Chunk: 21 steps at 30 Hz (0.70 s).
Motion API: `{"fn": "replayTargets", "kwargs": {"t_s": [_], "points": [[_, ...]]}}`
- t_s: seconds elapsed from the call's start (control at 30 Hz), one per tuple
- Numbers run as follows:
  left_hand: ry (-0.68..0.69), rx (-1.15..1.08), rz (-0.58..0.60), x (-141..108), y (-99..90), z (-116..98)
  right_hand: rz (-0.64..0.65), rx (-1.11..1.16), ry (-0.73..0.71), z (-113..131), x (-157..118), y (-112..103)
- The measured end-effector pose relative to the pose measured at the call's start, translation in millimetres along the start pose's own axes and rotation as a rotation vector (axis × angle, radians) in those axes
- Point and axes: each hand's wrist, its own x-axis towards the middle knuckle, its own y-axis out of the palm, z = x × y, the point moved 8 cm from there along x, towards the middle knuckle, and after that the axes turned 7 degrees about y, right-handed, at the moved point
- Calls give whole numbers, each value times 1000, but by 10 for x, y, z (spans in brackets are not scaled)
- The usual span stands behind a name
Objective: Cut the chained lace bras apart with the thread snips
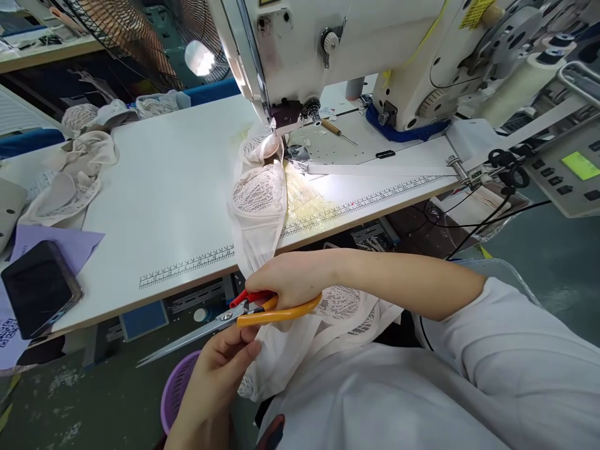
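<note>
From the head camera I see my right hand [285,279] just below the front edge of the bench [164,187], fingers curled shut through the orange and red handles of a pair of scissors [244,312]. The blades run out to the left and downward, over the floor, with the tips well clear of any cloth; whether they are parted I cannot tell. My left hand [220,369] sits right under the scissors, fingers bent and pinched on the edge of the pale lace garment [260,200], a bra by the look of its cups.

That garment is draped over the bench edge: its upper end lies under the presser foot of the white sewing machine [356,56], one lace cup rests flat on the bench in the lamp's glare, and the rest hangs down between my two hands into my lap. A white strap or band [375,169] runs along the bench to the right of the needle, toward a guide at the bench's right end.

On the left side of the bench there is a heap of similar lace pieces [70,175], and nearer me a dark phone [40,287] lying on a purple sheet of paper [79,244]. A printed ruler scale [187,265] runs along the bench's front edge. Below my left hand a purple basket [175,390] stands on the floor. The machine's control panel [574,172], with a lit green display, is at the far right.
</note>
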Motion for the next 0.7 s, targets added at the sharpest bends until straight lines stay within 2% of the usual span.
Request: {"fn": "replayTargets", "kwargs": {"t_s": [0.23, 0.53, 0.7], "points": [[-29, -15, -54, 26, 7, -24, 6, 61, -11, 1, -4, -5], [-68, -16, -122, 13, -48, 63, 20, 76, 8, -1, 2, -4], [-79, -20, -120, 0, -49, 90, 20, 47, 12, -5, 2, 13]]}}
